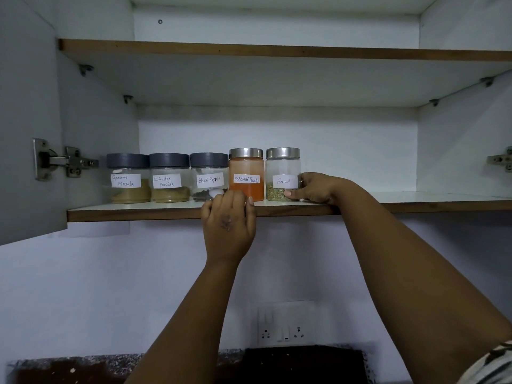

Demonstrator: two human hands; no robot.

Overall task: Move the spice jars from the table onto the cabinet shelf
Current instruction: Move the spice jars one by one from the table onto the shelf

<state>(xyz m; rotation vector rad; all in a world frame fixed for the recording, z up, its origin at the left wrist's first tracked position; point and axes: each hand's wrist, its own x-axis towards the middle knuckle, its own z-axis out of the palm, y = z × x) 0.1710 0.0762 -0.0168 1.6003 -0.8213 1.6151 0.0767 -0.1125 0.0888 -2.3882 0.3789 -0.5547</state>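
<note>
Several labelled spice jars stand in a row on the lower cabinet shelf (415, 203). From the left: Garam Masala (128, 178), Coriander Powder (169, 178) and Black Pepper (208, 176), all with grey lids, then Red Chilli Powder (246, 173) and Fennel (282, 173) with steel lids. My right hand (318, 188) wraps around the Fennel jar from its right side, thumb at its base. My left hand (228, 223) is at the shelf's front edge, fingers curled against the foot of the Red Chilli Powder and Black Pepper jars; whether it grips either I cannot tell.
The cabinet door (27, 120) hangs open at the left on a metal hinge (61, 160). An upper shelf (277, 51) sits above. The lower shelf is bare right of the Fennel jar. A wall socket panel (285, 325) and a dark countertop (304, 364) lie below.
</note>
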